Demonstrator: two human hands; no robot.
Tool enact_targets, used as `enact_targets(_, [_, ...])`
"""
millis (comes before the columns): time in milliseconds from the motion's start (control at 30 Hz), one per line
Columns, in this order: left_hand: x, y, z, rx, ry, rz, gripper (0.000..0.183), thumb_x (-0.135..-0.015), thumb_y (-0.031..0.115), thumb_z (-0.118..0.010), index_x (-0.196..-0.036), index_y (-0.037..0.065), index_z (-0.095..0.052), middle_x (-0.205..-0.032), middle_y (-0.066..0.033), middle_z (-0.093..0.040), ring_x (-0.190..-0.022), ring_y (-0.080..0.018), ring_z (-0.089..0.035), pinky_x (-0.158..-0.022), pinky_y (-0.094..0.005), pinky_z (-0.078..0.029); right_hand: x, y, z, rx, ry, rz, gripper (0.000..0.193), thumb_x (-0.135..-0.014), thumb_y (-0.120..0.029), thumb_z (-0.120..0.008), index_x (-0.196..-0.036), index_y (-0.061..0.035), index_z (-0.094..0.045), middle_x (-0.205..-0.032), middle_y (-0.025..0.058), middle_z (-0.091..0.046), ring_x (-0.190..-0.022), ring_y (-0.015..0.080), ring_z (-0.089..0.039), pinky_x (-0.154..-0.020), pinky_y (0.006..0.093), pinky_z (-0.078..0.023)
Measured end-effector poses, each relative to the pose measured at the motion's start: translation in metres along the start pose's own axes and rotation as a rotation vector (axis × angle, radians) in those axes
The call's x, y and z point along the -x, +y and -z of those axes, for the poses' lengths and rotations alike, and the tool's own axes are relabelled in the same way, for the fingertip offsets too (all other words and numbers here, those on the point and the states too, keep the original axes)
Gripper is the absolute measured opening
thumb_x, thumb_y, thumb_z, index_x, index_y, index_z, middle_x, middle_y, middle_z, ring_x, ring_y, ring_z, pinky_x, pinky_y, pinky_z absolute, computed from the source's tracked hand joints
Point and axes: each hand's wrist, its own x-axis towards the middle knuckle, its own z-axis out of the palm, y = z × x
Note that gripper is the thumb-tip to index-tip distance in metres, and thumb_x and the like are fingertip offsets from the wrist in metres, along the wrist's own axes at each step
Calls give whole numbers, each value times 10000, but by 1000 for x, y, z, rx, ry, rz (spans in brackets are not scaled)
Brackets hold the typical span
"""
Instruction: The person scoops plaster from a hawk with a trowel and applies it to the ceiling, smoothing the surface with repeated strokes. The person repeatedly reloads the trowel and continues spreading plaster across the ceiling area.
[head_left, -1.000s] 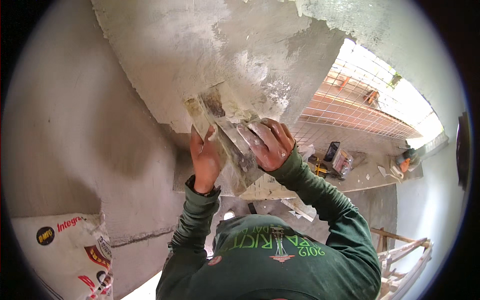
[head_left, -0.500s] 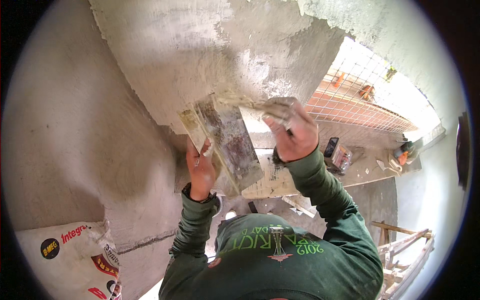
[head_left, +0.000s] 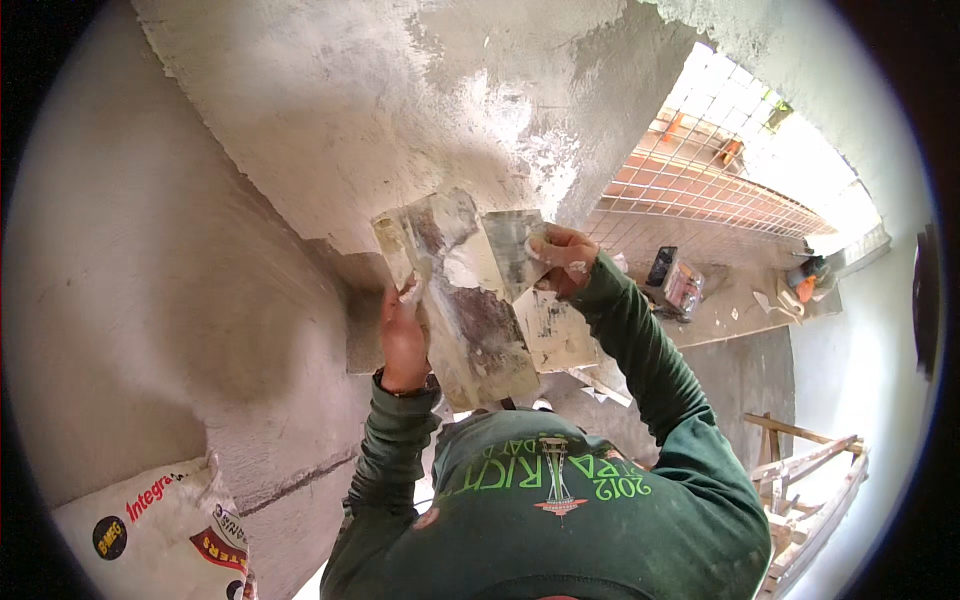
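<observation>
My left hand point(head_left: 404, 340) grips a long, flat rectangular trowel point(head_left: 490, 335) by its left edge, the thumb over the rim. Its dark face is smeared with pale putty point(head_left: 470, 262), thickest near the upper middle. Pinched in my right hand point(head_left: 566, 260) is a small rectangular scraper blade point(head_left: 513, 243). The blade leans over the trowel's right edge, beside the putty, and seems to touch it. The fingers under both tools are partly hidden. Beyond the tools rises a grey wall point(head_left: 310, 110) with patchy white putty on it.
At the right is an opening with wire mesh point(head_left: 700, 185). A ledge point(head_left: 725, 305) below it bears a dark phone point(head_left: 661, 266), a clear box point(head_left: 684, 290) and an orange-and-dark item point(head_left: 806, 285). A white sack point(head_left: 170, 530) lies lower left, a wooden frame point(head_left: 805, 490) lower right.
My right hand has come down and slightly left from its blurred stroke above the trowel, so the blade now shows clearly at the putty. The trowel has turned a little, and putty is now heaped on it.
</observation>
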Motion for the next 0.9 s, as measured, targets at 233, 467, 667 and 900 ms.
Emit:
enact_targets(233, [-11,4,-16,37,-128,37,363,-980,121,-512,-1324,5,-516,-1224,-84,-613,-1090,-152,-604,-892,-286,-502,13,15,28,164,332,208,171,-943,-157,-632,-1075,-51,-656,-903,33,-658,-735,135,-619,-647,275,-508])
enact_targets(467, [-25,-1,-25,-67,-236,-105,446,-1005,141,-518,-1417,-10,-436,-1269,-88,-589,-1093,-134,-574,-936,-281,-470,34,-16,-13,1561,304,1358,407,-651,-16,-674,-1032,-139,-747,-973,69,-629,-879,256,-631,-752,363,-550])
enact_targets(667, [-37,26,-55,-386,-340,-467,463,-1014,133,-507,-1440,-17,-402,-1273,-91,-580,-1139,-147,-536,-1001,-299,-418,10,-52,-49,1694,376,1536,366,-674,-72,-666,-1035,-107,-715,-988,75,-593,-879,248,-623,-713,358,-563])
enact_targets(900, [-78,21,-64,-368,-290,-351,464,-1021,116,-469,-1460,-1,-377,-1251,-83,-580,-1086,-130,-544,-968,-288,-433,-80,-139,-30,1811,758,1522,267,-771,-26,-606,-1012,-123,-667,-1022,96,-629,-943,301,-658,-716,446,-591])
